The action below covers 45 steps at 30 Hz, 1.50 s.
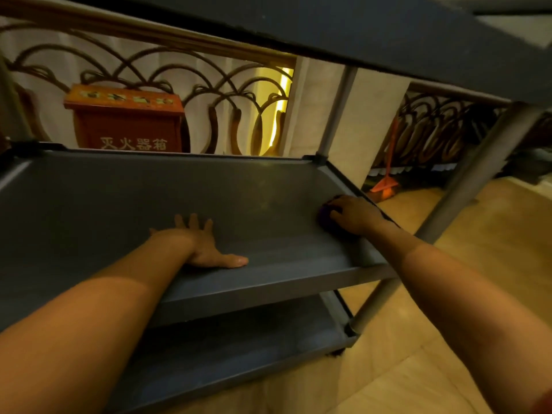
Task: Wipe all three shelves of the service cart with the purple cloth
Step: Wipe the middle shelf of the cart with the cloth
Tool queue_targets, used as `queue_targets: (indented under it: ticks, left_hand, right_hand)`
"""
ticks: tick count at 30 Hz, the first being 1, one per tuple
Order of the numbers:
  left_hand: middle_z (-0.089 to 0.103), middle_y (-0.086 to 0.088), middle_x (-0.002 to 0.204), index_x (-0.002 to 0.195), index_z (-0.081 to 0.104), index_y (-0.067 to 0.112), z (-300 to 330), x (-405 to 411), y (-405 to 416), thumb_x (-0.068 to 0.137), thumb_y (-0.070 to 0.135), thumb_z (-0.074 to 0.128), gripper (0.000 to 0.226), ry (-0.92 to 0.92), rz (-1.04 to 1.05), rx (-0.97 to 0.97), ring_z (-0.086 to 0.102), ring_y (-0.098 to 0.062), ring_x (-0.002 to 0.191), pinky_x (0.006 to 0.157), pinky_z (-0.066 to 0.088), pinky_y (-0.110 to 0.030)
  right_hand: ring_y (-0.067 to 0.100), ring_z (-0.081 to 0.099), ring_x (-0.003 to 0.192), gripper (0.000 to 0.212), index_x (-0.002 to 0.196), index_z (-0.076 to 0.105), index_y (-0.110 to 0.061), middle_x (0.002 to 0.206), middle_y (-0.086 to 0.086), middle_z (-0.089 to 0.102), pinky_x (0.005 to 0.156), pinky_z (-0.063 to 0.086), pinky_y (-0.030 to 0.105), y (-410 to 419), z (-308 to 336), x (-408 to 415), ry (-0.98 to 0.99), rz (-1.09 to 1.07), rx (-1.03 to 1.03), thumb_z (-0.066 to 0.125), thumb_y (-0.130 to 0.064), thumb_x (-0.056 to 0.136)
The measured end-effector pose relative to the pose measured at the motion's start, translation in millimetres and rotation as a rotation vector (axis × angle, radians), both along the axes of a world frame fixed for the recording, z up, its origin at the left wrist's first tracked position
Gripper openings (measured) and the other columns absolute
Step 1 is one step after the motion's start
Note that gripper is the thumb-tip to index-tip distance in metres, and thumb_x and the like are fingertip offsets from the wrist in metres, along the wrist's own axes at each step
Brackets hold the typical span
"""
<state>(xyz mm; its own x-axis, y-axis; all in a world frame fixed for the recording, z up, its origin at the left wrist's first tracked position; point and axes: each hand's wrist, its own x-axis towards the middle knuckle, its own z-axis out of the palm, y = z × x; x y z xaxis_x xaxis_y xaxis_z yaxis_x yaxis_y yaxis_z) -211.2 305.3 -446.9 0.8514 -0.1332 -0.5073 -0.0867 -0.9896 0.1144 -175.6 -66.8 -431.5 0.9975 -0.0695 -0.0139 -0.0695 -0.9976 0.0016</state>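
Observation:
The grey service cart fills the view, with its middle shelf (119, 204) in front of me. The top shelf (388, 40) passes overhead and the bottom shelf (224, 348) lies below. My right hand (357, 215) presses the bunched purple cloth (325, 218) onto the middle shelf by its right rim; only a small part of the cloth shows past my fingers. My left hand (203, 245) lies flat on the middle shelf near its front edge, fingers spread, holding nothing.
Grey metal posts (478, 177) carry the shelves at the right corners. Behind the cart stand a dark scrolled railing (209, 82) and a red fire-extinguisher box (125, 121). An orange dustpan or broom (385, 183) leans on the wooden floor at the right.

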Motion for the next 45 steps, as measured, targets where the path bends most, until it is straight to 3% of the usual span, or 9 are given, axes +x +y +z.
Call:
queue_targets:
  ticks: [5, 9, 15, 20, 26, 30, 35, 40, 45]
  left_hand:
    - [-0.023, -0.015, 0.165, 0.158, -0.015, 0.020, 8, -7, -21, 0.044, 0.106, 0.043, 0.154, -0.004, 0.083, 0.057, -0.019, -0.045, 0.150, 0.112, 0.002, -0.079]
    - [-0.023, -0.015, 0.165, 0.158, -0.015, 0.019, 7, -7, -24, 0.044, 0.106, 0.043, 0.154, -0.010, 0.087, 0.053, -0.017, -0.046, 0.150, 0.111, 0.003, -0.079]
    - [-0.020, -0.017, 0.165, 0.158, -0.014, 0.017, 6, -5, -24, 0.041, 0.106, 0.042, 0.157, 0.008, 0.064, 0.052, -0.013, -0.047, 0.150, 0.113, 0.003, -0.077]
    - [0.027, -0.010, 0.163, 0.157, 0.025, 0.018, 35, -16, 14, 0.034, 0.104, 0.057, 0.153, 0.064, -0.100, -0.116, 0.033, -0.031, 0.144, 0.118, 0.027, -0.047]
    - [0.004, -0.009, 0.169, 0.161, 0.005, 0.017, 36, -56, 116, 0.017, 0.108, 0.044, 0.175, 0.048, -0.044, 0.100, 0.014, -0.029, 0.154, 0.123, 0.015, -0.041]
    - [-0.008, -0.011, 0.168, 0.160, -0.005, 0.018, 26, -61, 130, 0.040, 0.101, 0.043, 0.154, 0.027, -0.012, 0.132, -0.001, -0.038, 0.154, 0.123, 0.012, -0.052]
    - [-0.012, -0.009, 0.168, 0.160, -0.008, 0.020, 19, -55, 130, 0.042, 0.098, 0.044, 0.150, 0.015, 0.009, 0.138, -0.005, -0.040, 0.153, 0.122, 0.011, -0.054]
    - [-0.006, -0.007, 0.168, 0.161, -0.002, 0.019, 17, -57, 131, 0.012, 0.111, 0.032, 0.178, -0.005, 0.002, 0.102, 0.000, -0.036, 0.154, 0.123, 0.014, -0.052]
    - [0.018, -0.010, 0.165, 0.160, 0.017, 0.016, 21, -68, 135, 0.042, 0.094, 0.055, 0.146, -0.102, 0.072, -0.012, 0.025, -0.031, 0.148, 0.121, 0.026, -0.046]
  right_hand:
    - [0.029, 0.060, 0.111, 0.051, 0.137, 0.058, -0.028, 0.131, 0.010, 0.060, 0.091, 0.052, 0.040, -24, 8, -37, 0.067, -0.205, -0.082, 0.037, -0.054, 0.098]
    - [0.031, 0.047, 0.131, 0.058, 0.140, 0.050, -0.038, 0.147, 0.003, 0.049, 0.103, 0.045, 0.049, 6, -8, -88, 0.013, -0.162, 0.051, 0.041, -0.066, 0.090]
    - [0.024, 0.060, 0.118, 0.034, 0.125, 0.067, -0.029, 0.128, 0.001, 0.067, 0.097, 0.046, 0.037, 115, -13, -97, -0.085, 0.190, 0.344, 0.062, -0.039, 0.092]
    - [0.023, 0.060, 0.118, 0.047, 0.129, 0.064, -0.030, 0.132, 0.000, 0.066, 0.099, 0.050, 0.038, 147, -3, -92, -0.065, 0.319, 0.365, 0.071, -0.042, 0.085]
    - [0.028, 0.058, 0.119, 0.065, 0.143, 0.046, -0.031, 0.136, 0.008, 0.058, 0.097, 0.051, 0.044, 37, 16, -74, -0.039, -0.070, 0.139, 0.074, -0.041, 0.085]
    - [0.032, 0.059, 0.113, 0.063, 0.139, 0.050, -0.021, 0.133, 0.013, 0.057, 0.092, 0.052, 0.043, -2, 1, -77, -0.100, -0.371, 0.242, 0.061, -0.056, 0.088]
    - [0.031, 0.061, 0.114, 0.051, 0.137, 0.054, -0.025, 0.128, 0.011, 0.063, 0.092, 0.047, 0.036, 77, -8, -81, -0.084, -0.102, 0.465, 0.067, -0.040, 0.090]
    - [0.036, 0.061, 0.117, 0.035, 0.123, 0.068, -0.012, 0.126, 0.017, 0.068, 0.093, 0.043, 0.031, 225, -7, -103, -0.083, 0.301, 0.591, 0.069, -0.026, 0.091]
    - [0.036, 0.059, 0.120, 0.047, 0.130, 0.062, -0.014, 0.133, 0.014, 0.064, 0.099, 0.050, 0.040, 308, 0, -120, -0.023, 0.482, 0.501, 0.071, -0.022, 0.085]
